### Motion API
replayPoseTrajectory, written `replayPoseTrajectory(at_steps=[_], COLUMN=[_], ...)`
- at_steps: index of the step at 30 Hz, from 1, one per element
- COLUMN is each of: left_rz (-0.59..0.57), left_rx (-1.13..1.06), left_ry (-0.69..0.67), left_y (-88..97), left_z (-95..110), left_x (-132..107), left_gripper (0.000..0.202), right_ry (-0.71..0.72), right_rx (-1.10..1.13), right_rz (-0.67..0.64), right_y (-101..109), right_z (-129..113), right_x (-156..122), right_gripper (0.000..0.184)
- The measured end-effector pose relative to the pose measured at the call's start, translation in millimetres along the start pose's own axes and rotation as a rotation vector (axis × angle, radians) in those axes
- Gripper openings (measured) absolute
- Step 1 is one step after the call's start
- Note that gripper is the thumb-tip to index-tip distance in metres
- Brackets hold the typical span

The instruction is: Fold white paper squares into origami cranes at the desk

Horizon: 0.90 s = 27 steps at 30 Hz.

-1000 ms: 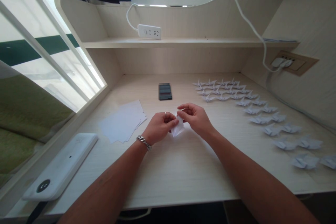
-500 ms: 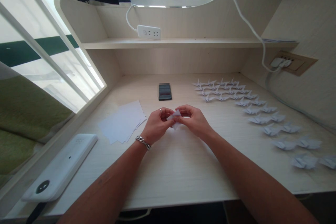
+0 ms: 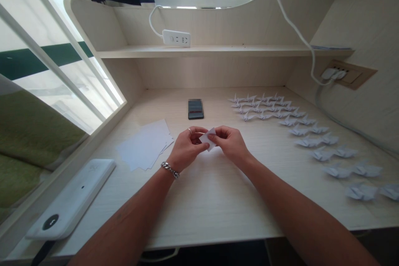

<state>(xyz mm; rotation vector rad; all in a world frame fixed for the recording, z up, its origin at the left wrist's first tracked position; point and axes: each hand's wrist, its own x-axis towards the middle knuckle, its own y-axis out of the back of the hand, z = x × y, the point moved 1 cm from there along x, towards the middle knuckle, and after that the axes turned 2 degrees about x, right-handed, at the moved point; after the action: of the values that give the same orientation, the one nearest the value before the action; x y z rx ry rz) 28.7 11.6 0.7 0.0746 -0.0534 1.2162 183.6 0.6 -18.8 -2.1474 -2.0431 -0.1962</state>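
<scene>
With the thumb and fingers of my right hand I pinch the small folded paper at the clock's centre, over the worktop. My left hand curls at its 8 o'clock edge; whether it grips, I cannot tell. To crease well, I should match the edges, hold the corners steady, then press firmly along the fold. I count one folded piece, one phone at 11, one white device towards 8, several loose sheets at 9, overlapping, and about twenty-eight paper cranes from 2 to 4, the back rows crowded.
</scene>
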Motion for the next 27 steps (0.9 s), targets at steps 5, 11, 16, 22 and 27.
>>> replayPoseTrajectory(at_steps=[5, 11, 16, 22, 27], left_rz=[-0.012, -0.084, -0.106, -0.012, 0.018], left_rx=[0.033, 0.022, 0.004, 0.005, 0.002], left_ry=[0.029, 0.025, -0.004, -0.030, -0.003], left_y=[-1.5, -0.4, 2.2, 4.3, 4.5], left_z=[0.5, -0.2, -0.2, -2.0, -2.7], left_x=[-1.6, -1.1, -0.2, 1.7, 1.9], left_gripper=[0.044, 0.058, 0.054, 0.032, 0.028], right_ry=[0.033, 0.018, -0.021, -0.083, -0.123], right_rx=[0.001, 0.047, 0.108, 0.163, 0.186], right_rz=[0.037, 0.073, 0.053, -0.032, -0.038], right_y=[-2.6, -2.2, 0.8, -0.6, -0.4], right_z=[-0.7, -2.2, -1.0, -1.3, -4.4], right_x=[-1.8, -0.5, 1.6, 0.4, -0.1], right_gripper=[0.021, 0.021, 0.028, 0.033, 0.035])
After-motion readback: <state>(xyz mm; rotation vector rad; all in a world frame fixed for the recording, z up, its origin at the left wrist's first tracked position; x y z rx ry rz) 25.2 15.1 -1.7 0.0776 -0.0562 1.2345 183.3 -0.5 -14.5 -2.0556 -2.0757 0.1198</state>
